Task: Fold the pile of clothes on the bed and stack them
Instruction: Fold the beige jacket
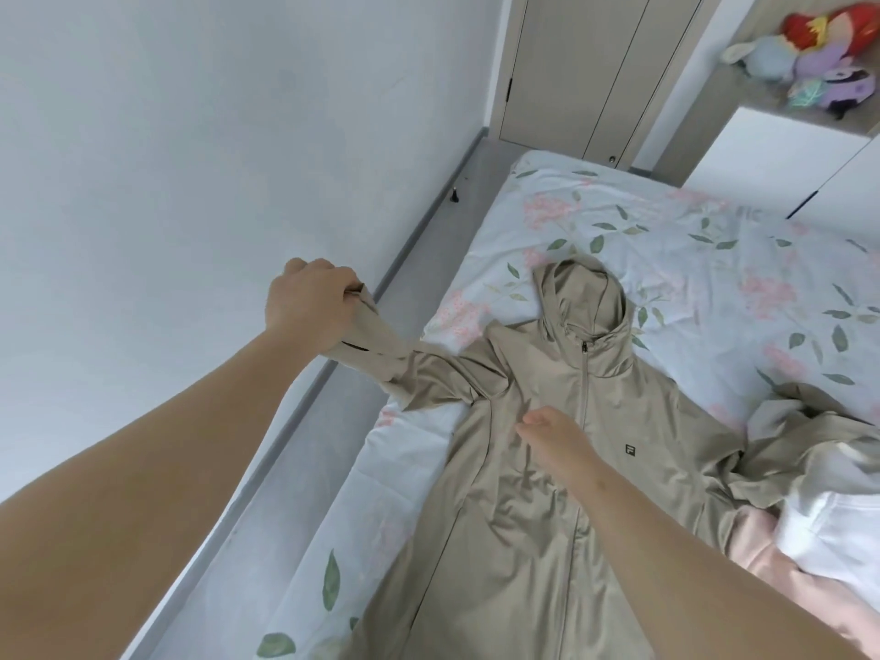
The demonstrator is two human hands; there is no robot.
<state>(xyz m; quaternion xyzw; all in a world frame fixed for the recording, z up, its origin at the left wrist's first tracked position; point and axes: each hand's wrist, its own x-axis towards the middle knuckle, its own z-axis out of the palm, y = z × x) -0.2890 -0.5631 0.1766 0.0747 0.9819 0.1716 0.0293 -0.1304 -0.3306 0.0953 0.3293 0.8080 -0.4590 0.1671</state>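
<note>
One beige hooded jacket (514,516) lies zipped, face up on the floral bed (666,221), its long axis running from the hem nearest the person to the hood (583,297) farthest away. The left hand (309,302) grips the cuff of the outstretched sleeve (376,350), raised beyond the bed's edge. The right hand (555,433), fingers relaxed, presses the chest beside the zip.

Single head view, wide-angle, looks forward and down onto bed (666,240) from close above; edges seemingly warped.
</note>
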